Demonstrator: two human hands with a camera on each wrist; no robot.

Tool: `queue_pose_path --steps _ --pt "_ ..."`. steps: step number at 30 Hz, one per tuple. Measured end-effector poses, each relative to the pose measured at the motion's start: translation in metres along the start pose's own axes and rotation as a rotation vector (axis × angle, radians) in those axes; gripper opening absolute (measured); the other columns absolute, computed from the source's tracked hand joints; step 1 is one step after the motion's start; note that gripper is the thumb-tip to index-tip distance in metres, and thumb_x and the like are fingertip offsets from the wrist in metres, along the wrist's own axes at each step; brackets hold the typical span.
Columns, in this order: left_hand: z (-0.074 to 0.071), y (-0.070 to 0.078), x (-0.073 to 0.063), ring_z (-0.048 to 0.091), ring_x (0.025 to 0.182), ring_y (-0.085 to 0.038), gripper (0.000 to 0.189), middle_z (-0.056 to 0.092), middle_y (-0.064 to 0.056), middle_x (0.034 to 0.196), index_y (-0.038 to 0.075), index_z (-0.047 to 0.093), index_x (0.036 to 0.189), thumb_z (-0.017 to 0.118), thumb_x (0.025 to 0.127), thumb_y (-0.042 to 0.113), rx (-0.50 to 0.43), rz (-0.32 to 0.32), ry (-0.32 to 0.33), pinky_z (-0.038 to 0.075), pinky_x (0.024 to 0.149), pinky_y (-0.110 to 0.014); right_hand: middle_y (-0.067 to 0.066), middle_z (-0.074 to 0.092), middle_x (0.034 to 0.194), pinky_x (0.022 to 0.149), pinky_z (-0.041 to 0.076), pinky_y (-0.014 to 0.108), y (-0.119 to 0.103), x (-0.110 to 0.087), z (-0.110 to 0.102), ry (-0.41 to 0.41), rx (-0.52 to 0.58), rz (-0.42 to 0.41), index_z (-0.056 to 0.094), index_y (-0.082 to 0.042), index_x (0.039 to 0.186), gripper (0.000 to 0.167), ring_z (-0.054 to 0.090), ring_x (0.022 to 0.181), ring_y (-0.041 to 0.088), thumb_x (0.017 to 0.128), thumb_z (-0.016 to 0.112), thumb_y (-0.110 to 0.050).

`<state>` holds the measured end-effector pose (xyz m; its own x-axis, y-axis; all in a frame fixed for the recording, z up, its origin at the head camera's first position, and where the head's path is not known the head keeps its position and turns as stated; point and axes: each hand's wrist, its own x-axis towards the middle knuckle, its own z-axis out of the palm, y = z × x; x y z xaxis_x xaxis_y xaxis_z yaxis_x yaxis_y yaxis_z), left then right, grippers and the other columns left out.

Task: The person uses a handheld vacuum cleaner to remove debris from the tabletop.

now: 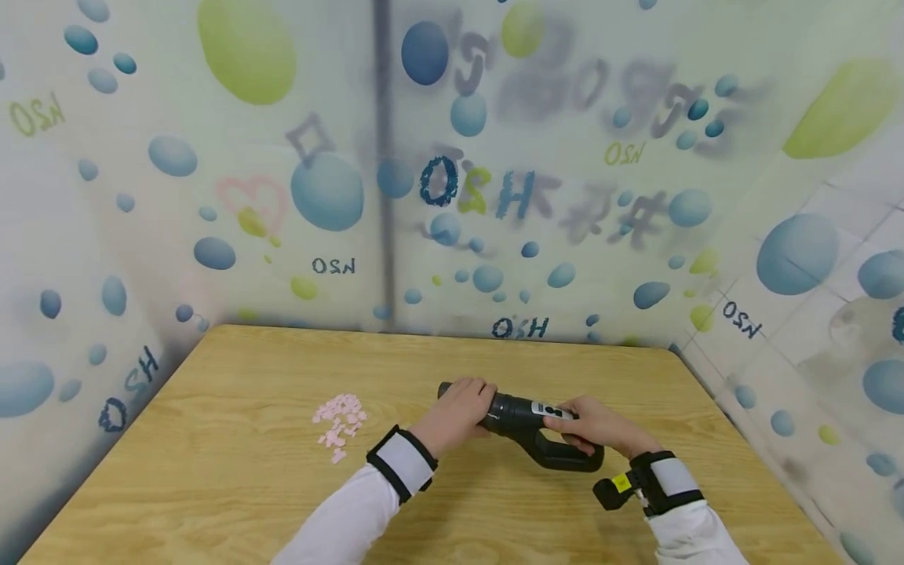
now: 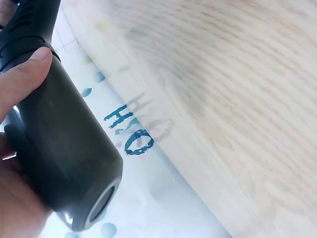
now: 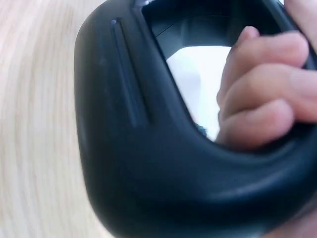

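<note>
A black handheld vacuum cleaner (image 1: 519,416) is held above the wooden table, its nozzle end pointing left. My left hand (image 1: 459,412) grips the front barrel; in the left wrist view the thumb lies along the dark barrel (image 2: 74,139), whose oval mouth shows at the bottom. My right hand (image 1: 596,428) holds the rear loop handle, with fingers curled through the opening, as the handle (image 3: 129,124) shows in the right wrist view. A grey panel with dark marks sits on top, by the right thumb. Left of the vacuum lies a scatter of small pink paper bits (image 1: 340,420).
The wooden table (image 1: 212,471) runs back to a curtain (image 1: 452,259) printed with blue and green drops and mirrored lettering. Curtain also closes in the left and right sides. A black camera mount (image 1: 614,492) juts from the right wrist strap.
</note>
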<state>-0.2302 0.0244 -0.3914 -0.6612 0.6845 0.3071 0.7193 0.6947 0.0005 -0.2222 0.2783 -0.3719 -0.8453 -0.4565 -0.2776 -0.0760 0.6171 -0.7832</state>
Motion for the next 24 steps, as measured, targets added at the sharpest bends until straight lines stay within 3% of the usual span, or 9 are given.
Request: queue_pose_path --steps 6,16,24 --pt "-0.002 -0.002 -0.008 0.052 0.105 -0.02 0.059 0.056 -0.005 0.108 0.007 0.051 0.117 0.076 0.072 0.035 0.019 -0.02 -0.001 0.038 0.096 -0.032 0.001 0.045 0.054 0.04 0.033 0.021 -0.003 0.008 0.006 -0.021 0.181 0.061 0.057 0.008 0.098 0.055 0.036 0.038 0.008 0.093 0.044 -0.046" --pt "0.001 -0.013 -0.024 0.053 0.103 -0.021 0.058 0.056 -0.005 0.105 0.007 0.052 0.116 0.078 0.071 0.032 -0.032 -0.066 -0.002 0.04 0.094 -0.033 -0.001 0.043 0.052 0.039 0.031 0.02 -0.011 0.024 0.02 -0.039 0.206 0.062 0.058 0.007 0.101 0.055 0.033 0.038 0.008 0.091 0.047 -0.046" --pt "-0.001 -0.025 -0.04 0.053 0.101 -0.022 0.062 0.054 -0.009 0.105 0.003 0.049 0.119 0.074 0.074 0.037 0.133 -0.062 -0.034 0.042 0.091 -0.033 -0.001 0.046 0.054 0.042 0.033 0.02 -0.029 0.04 0.032 -0.084 0.22 0.032 0.056 0.003 0.082 0.048 0.037 0.039 0.006 0.092 0.046 -0.042"
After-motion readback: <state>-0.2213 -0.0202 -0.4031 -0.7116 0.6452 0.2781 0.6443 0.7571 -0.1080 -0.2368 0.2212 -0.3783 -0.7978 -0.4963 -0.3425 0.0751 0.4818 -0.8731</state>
